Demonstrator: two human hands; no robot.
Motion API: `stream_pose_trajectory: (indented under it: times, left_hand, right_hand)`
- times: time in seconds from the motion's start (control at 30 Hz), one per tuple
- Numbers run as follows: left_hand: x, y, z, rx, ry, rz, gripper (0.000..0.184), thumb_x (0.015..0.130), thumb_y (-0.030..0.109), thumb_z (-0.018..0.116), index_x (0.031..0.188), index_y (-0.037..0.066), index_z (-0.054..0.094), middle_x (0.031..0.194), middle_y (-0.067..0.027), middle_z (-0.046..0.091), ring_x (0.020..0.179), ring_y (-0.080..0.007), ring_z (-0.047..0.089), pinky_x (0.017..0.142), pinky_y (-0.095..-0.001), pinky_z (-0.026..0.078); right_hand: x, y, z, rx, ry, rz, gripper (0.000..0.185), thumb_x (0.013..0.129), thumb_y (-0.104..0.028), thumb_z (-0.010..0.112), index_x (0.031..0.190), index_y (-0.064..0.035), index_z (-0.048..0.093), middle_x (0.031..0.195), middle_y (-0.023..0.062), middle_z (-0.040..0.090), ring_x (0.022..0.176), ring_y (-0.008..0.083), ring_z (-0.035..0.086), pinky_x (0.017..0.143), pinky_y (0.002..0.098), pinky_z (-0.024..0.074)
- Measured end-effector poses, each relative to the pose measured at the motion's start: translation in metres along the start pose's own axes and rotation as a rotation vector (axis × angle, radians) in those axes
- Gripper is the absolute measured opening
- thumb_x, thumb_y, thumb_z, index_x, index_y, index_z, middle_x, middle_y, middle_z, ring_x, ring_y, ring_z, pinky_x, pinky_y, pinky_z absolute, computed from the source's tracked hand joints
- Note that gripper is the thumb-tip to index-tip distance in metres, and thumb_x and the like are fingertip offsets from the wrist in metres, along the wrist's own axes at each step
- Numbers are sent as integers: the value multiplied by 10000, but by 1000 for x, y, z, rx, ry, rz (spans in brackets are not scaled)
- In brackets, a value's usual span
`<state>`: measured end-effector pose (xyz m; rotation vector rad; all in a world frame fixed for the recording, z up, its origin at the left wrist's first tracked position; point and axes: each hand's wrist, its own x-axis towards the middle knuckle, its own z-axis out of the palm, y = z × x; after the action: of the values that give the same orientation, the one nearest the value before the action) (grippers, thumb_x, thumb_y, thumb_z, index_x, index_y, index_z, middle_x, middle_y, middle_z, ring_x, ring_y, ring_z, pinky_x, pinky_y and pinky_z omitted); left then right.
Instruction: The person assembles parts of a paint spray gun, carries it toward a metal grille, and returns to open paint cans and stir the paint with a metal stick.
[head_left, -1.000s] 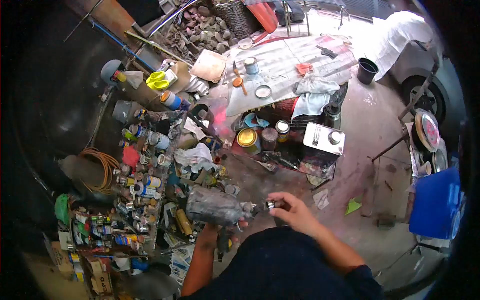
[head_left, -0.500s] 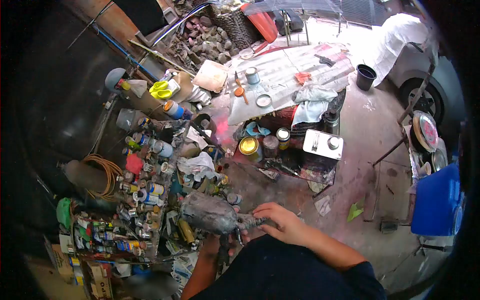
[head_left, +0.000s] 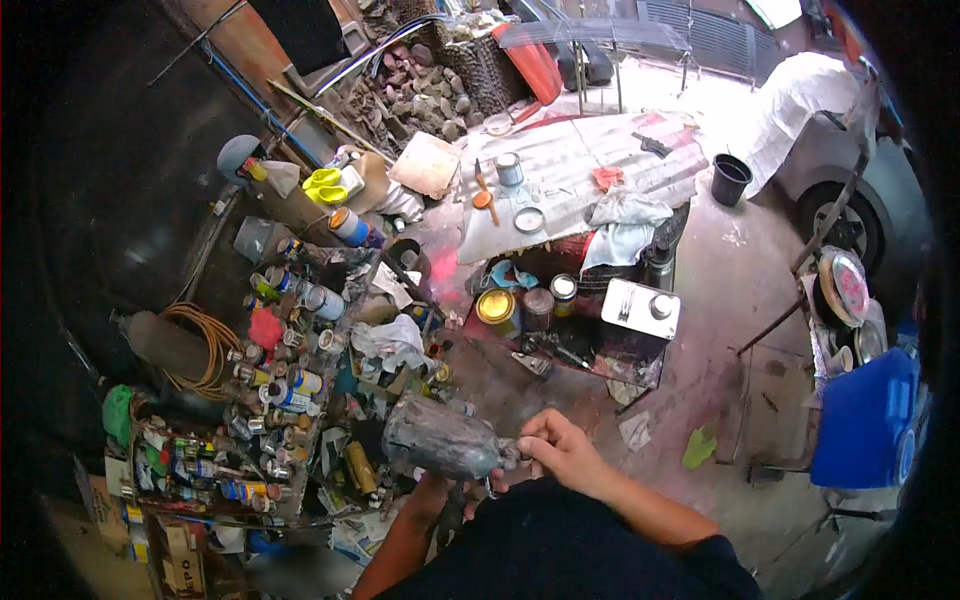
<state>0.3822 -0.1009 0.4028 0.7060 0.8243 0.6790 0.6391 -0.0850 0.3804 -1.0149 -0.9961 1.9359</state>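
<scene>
A grey, paint-crusted spray gun [head_left: 440, 438] with a large cup lies tilted sideways in front of my dark shirt. My left hand [head_left: 436, 492] is beneath it, wrapped round its handle; the gun's body covers part of those fingers. At the narrow right end of the gun, my right hand [head_left: 557, 448] pinches a small fitting between thumb and fingers. Just left of the cup stands a brass-coloured cylinder [head_left: 360, 468] among papers.
Paint tins and bottles crowd the shelf [head_left: 320, 440] at left. Ahead, a low stand holds a yellow-topped tin [head_left: 497, 308] and a white rectangular can [head_left: 641, 308]. A blue jerrycan [head_left: 865, 425] is at right, near a car [head_left: 890, 190] and a black bucket [head_left: 731, 180].
The spray gun has shifted slightly right. My right hand has moved from wrapping the gun's thin end to a tighter pinch at its tip. The view has tilted a little.
</scene>
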Motion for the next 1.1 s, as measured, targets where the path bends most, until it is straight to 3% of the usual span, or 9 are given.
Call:
stream_pose_trajectory:
  times: [0.1, 0.3, 0.4, 0.5, 0.6, 0.67, 0.77, 0.9, 1.1]
  left_hand:
    - [1, -9, -16, -86, -55, -30, 908, 861, 666, 660, 1412, -17, 427, 1106, -202, 693, 968, -306, 734, 445, -294, 575]
    - [-1, -8, -4, -249, -102, 59, 960, 881, 659, 645, 1538, 87, 242, 1152, -260, 663, 912, -346, 739, 425, -325, 574]
    - [-3, -11, -6, -293, -93, 9, 954, 896, 637, 643, 1560, 125, 188, 1152, -273, 655, 870, -369, 741, 418, -339, 578]
    - [0, -19, -24, -298, -115, -91, 921, 909, 628, 632, 1558, 140, 197, 1149, -273, 652, 849, -372, 741, 410, -333, 578]
    - [5, -43, -57, -304, -168, -111, 899, 916, 633, 619, 1557, 162, 200, 1150, -274, 646, 836, -361, 739, 398, -323, 569]
    - [-2, -25, -18, -288, -116, 69, 887, 920, 633, 614, 1557, 175, 201, 1150, -275, 644, 834, -350, 736, 389, -325, 562]
    - [-5, -53, -54, -493, -167, 137, 764, 1002, 588, 498, 1570, 175, 198, 1220, -353, 583, 972, -467, 693, 426, -424, 560]
    - [-5, -36, -29, -627, -109, 97, 809, 958, 610, 568, 1560, 196, 220, 1138, -288, 623, 959, -438, 695, 403, -386, 541]
    - [-4, -28, -30, -533, -58, 96, 824, 928, 643, 592, 1539, 210, 250, 1076, -235, 647, 927, -389, 705, 387, -367, 537]
  right_hand:
    - [-5, -2, 3, -245, 15, -196, 346, 981, -215, 684, 1247, -34, 560, 882, 54, 624, 760, 110, 612, 661, 283, 484]
    - [-7, -13, -3, -754, 2, -739, 403, 929, -206, 726, 1242, -14, 563, 924, 120, 654, 747, 294, 654, 703, 401, 532]
    - [-4, -16, -7, -767, 12, -797, 388, 903, -254, 744, 1166, -4, 608, 896, 150, 653, 745, 378, 642, 712, 455, 535]
    - [-4, -16, -7, -733, -27, -521, 372, 909, -347, 743, 1012, -5, 636, 817, 150, 629, 707, 353, 630, 666, 438, 518]
    - [-2, -12, -2, -621, 6, -280, 352, 882, -323, 784, 914, -2, 643, 751, 126, 616, 687, 233, 612, 624, 377, 476]
    - [-7, -18, 6, -594, 58, -302, 372, 870, -331, 801, 917, -2, 635, 767, 124, 621, 682, 205, 593, 616, 362, 470]
    - [-5, -15, 12, -530, 100, -376, 379, 852, -325, 824, 928, -6, 633, 774, 118, 616, 674, 204, 579, 614, 350, 469]
    - [-3, -17, 13, -547, 104, -457, 388, 887, -373, 776, 957, -27, 617, 820, 150, 610, 741, 323, 627, 667, 405, 495]
    - [6, 4, 15, -486, 132, -674, 396, 872, -267, 795, 1146, -46, 613, 994, 142, 623, 855, 314, 650, 750, 400, 530]
